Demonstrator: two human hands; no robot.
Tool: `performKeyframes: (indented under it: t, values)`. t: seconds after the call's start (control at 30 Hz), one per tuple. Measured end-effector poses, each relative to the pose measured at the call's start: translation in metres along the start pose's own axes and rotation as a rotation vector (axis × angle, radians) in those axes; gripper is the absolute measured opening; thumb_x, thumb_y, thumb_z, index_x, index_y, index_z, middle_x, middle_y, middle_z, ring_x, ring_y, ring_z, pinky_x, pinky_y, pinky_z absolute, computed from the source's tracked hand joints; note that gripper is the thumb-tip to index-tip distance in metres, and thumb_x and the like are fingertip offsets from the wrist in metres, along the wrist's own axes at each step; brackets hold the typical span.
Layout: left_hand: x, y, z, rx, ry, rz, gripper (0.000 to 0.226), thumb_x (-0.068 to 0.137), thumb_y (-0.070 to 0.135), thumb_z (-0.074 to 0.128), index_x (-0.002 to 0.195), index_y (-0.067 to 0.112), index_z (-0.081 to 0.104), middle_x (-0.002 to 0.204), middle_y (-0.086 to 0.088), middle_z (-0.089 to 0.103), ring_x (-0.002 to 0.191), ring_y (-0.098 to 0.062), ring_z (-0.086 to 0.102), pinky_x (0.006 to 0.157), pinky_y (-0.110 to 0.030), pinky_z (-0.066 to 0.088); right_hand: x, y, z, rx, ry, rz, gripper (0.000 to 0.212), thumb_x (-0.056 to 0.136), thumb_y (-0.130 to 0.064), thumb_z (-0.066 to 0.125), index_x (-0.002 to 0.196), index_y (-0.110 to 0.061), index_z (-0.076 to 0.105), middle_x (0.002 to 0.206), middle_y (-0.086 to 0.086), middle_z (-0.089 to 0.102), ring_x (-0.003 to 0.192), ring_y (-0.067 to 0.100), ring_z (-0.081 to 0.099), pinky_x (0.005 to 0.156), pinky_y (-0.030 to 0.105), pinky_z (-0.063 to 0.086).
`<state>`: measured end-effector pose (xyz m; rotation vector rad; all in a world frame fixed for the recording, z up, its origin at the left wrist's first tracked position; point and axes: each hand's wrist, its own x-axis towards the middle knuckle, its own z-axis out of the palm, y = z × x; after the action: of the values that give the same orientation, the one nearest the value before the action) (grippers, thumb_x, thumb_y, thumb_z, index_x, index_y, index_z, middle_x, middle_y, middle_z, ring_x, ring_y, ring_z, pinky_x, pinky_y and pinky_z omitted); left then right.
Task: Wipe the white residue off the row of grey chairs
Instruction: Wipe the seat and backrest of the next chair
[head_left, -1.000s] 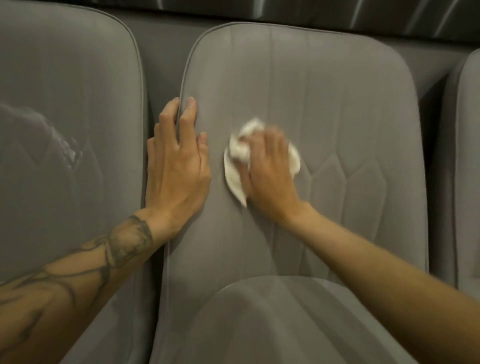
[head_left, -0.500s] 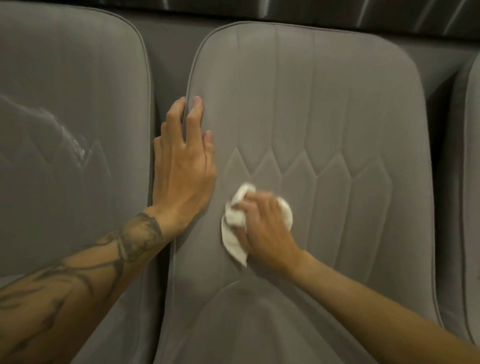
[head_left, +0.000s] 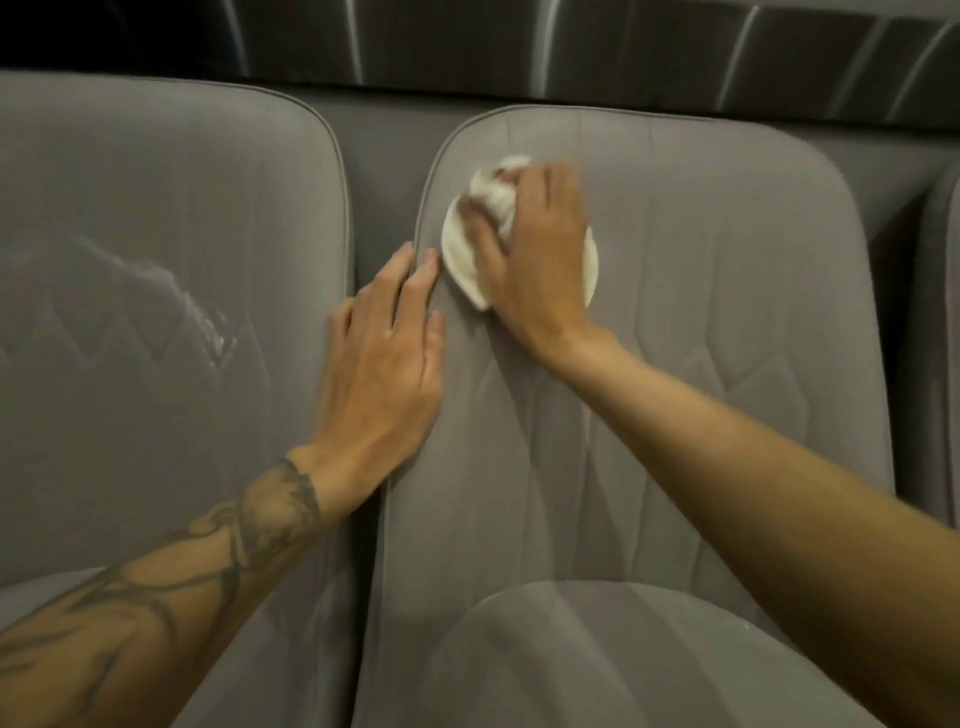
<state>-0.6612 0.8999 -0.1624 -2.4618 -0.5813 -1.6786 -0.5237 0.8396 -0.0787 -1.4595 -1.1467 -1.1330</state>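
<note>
The middle grey chair (head_left: 727, 291) fills the centre, its quilted backrest facing me. My right hand (head_left: 535, 260) presses a crumpled white cloth (head_left: 462, 260) against the upper left of that backrest, fingers closed over it. My left hand (head_left: 384, 364) lies flat with fingers apart on the backrest's left edge, just below and left of the cloth. The left grey chair (head_left: 156, 364) carries a streak of white residue (head_left: 202, 312) across its backrest.
The middle chair's seat cushion (head_left: 597, 654) rises at the bottom. A third chair's edge (head_left: 940, 364) shows at far right. A dark gap (head_left: 369, 208) separates the backrests. A dark striped wall (head_left: 519, 47) runs behind.
My right hand swept the cloth down the backrest, then up to its upper left corner. My left hand stayed on the chair's left edge.
</note>
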Motion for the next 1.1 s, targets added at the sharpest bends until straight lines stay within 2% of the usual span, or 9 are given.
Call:
performKeyframes:
  t: [0.13,0.27,0.37,0.5,0.6,0.73,0.8,1.0,1.1]
  values:
    - [-0.003,-0.03,-0.017,0.151,-0.06,0.134,0.049,0.109,0.033,0.034,0.155,0.016,0.039,0.155,-0.002,0.047,0.145,-0.024,0.041,0.118,-0.046,0.025,-0.025,0.003,-0.01,-0.03,-0.149,-0.164,0.035,0.096,-0.037,0.06,0.11,-0.005,0.062,0.109,0.016,0.058,0.098,0.032,0.053,0.085,0.042,0.042]
    - [-0.012,-0.042,-0.016,0.12,-0.092,0.138,0.054,0.109,0.035,0.034,0.159,0.015,0.034,0.159,-0.004,0.043,0.152,-0.023,0.033,0.127,-0.045,0.018,0.057,-0.005,0.015,-0.202,-0.051,-0.07,0.043,0.097,-0.046,0.05,0.121,-0.012,0.058,0.124,0.012,0.054,0.11,0.029,0.052,0.091,0.037,0.037]
    - [-0.014,-0.042,-0.01,0.11,-0.052,0.114,0.051,0.109,0.033,0.034,0.155,0.012,0.039,0.154,-0.007,0.047,0.152,-0.025,0.033,0.127,-0.047,0.018,0.052,-0.016,0.021,-0.21,-0.013,-0.001,0.042,0.095,-0.045,0.053,0.119,-0.011,0.059,0.122,0.011,0.056,0.108,0.027,0.053,0.089,0.035,0.038]
    - [-0.017,-0.043,-0.008,0.09,-0.048,0.118,0.042,0.108,0.031,0.033,0.139,0.01,0.052,0.143,-0.009,0.054,0.15,-0.026,0.036,0.127,-0.045,0.017,-0.051,-0.026,-0.009,0.022,-0.247,-0.293,0.035,0.093,-0.034,0.062,0.112,-0.005,0.063,0.109,0.015,0.057,0.097,0.031,0.054,0.085,0.041,0.042]
    - [-0.017,-0.042,-0.01,0.092,-0.05,0.124,0.037,0.107,0.029,0.034,0.129,0.009,0.057,0.136,-0.011,0.057,0.146,-0.028,0.04,0.127,-0.046,0.016,-0.035,-0.02,-0.01,-0.057,-0.302,-0.408,0.037,0.094,-0.038,0.058,0.115,-0.008,0.063,0.113,0.014,0.056,0.101,0.031,0.053,0.087,0.042,0.041]
    - [-0.017,-0.042,-0.008,0.102,-0.05,0.129,0.033,0.105,0.027,0.037,0.121,0.008,0.06,0.132,-0.012,0.058,0.145,-0.03,0.042,0.127,-0.049,0.019,0.054,-0.022,0.02,-0.244,-0.128,-0.108,0.042,0.094,-0.046,0.049,0.121,-0.016,0.058,0.126,0.008,0.053,0.113,0.026,0.05,0.09,0.034,0.037]
    - [-0.017,-0.043,-0.009,0.097,-0.039,0.136,0.034,0.106,0.026,0.037,0.121,0.007,0.061,0.132,-0.011,0.059,0.145,-0.03,0.042,0.126,-0.049,0.02,0.048,-0.027,0.023,-0.248,-0.094,-0.07,0.041,0.094,-0.045,0.049,0.12,-0.014,0.058,0.125,0.009,0.054,0.111,0.026,0.052,0.089,0.034,0.037]
    - [-0.034,-0.05,-0.023,0.006,-0.134,0.189,0.042,0.105,0.023,0.036,0.134,0.005,0.06,0.148,-0.013,0.052,0.152,-0.029,0.033,0.128,-0.048,0.016,-0.103,-0.036,-0.025,-0.017,-0.352,-0.274,0.029,0.095,-0.032,0.06,0.11,-0.007,0.061,0.107,0.012,0.055,0.094,0.03,0.051,0.083,0.044,0.043]
    - [-0.054,-0.058,-0.032,0.129,-0.196,0.236,0.046,0.106,0.029,0.038,0.142,0.007,0.055,0.162,-0.013,0.038,0.156,-0.029,0.025,0.129,-0.05,0.015,-0.064,-0.035,-0.016,-0.122,-0.318,-0.288,0.032,0.094,-0.033,0.058,0.115,-0.009,0.061,0.111,0.014,0.056,0.099,0.034,0.053,0.085,0.045,0.042]
